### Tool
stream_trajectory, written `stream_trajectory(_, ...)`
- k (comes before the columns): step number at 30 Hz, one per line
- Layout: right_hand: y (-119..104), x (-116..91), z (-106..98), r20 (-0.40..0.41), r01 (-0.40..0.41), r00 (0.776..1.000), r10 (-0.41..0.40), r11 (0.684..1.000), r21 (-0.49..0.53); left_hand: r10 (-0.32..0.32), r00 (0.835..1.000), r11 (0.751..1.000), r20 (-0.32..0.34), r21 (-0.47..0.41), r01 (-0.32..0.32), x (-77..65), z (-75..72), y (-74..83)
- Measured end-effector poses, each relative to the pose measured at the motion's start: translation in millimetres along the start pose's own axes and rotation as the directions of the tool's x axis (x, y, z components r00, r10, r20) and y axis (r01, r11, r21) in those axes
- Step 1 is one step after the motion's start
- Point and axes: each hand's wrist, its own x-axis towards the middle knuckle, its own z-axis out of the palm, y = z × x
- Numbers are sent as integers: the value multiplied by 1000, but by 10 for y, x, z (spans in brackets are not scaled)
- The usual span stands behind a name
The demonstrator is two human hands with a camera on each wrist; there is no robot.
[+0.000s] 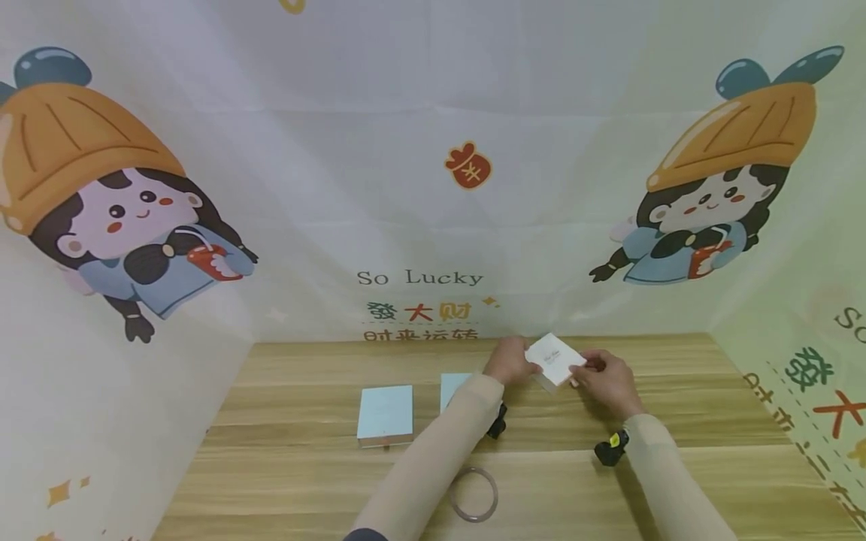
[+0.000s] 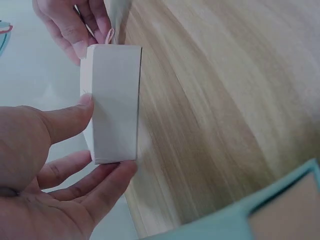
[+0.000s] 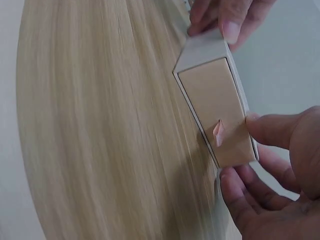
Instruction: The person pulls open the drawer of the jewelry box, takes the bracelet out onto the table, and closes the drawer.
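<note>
A small white drawer box with faint lettering on top is held above the far part of the table between both hands. My left hand grips its left end, thumb on the top face and fingers at the end, as the left wrist view shows. At the opposite end my right hand holds it, thumb on the edge of the top and fingers underneath. The right wrist view shows the beige drawer front sitting flush in the sleeve, with a pink ribbon pull sticking out.
On the wood-grain table a light-blue box lies at the left. A second light-blue box is partly covered by my left arm. Nearer the front lies a translucent bangle. A printed cloth backdrop rises behind the table.
</note>
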Motion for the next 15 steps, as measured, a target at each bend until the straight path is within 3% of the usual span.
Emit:
stream_trajectory(8, 55, 31, -60, 99, 107, 990, -105, 994, -12, 11, 1000, 1000, -17, 17, -11, -136, -16, 13)
stream_trajectory(15, 126, 81, -80, 166, 152, 975, -150, 988, -4, -25, 1000, 998, -6, -53, 25, -280, 6, 15)
